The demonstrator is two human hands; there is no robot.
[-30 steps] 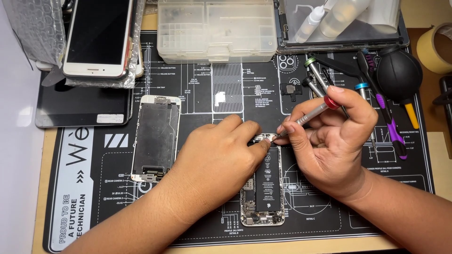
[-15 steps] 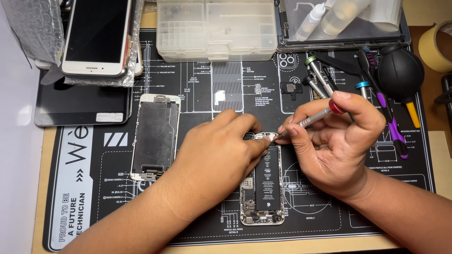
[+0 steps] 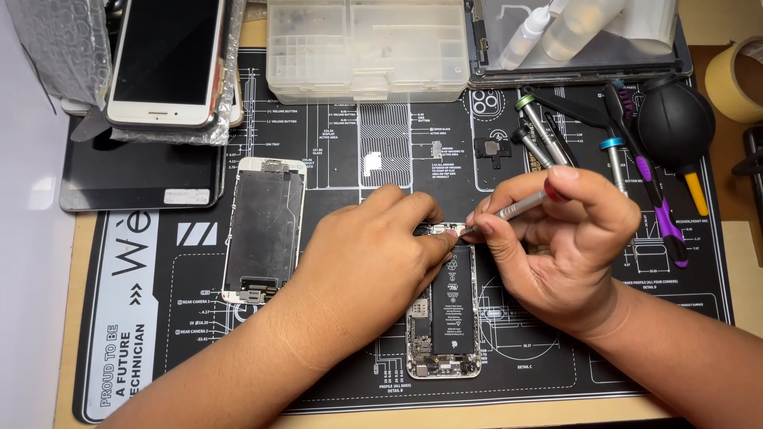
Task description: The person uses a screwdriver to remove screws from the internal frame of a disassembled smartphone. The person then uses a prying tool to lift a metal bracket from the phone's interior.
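Hands (image 3: 477, 254) crowded at opened phone's (image 3: 445, 318) top edge

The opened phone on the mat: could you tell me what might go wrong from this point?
1. The screwdriver in the right hand works at the top edge of the opened phone; a slip could scratch the exposed board or battery.
2. The left hand pins that same edge, so its fingertips sit close to the tip.
3. Any tiny screw freed could roll across the black mat, away from the parts box.
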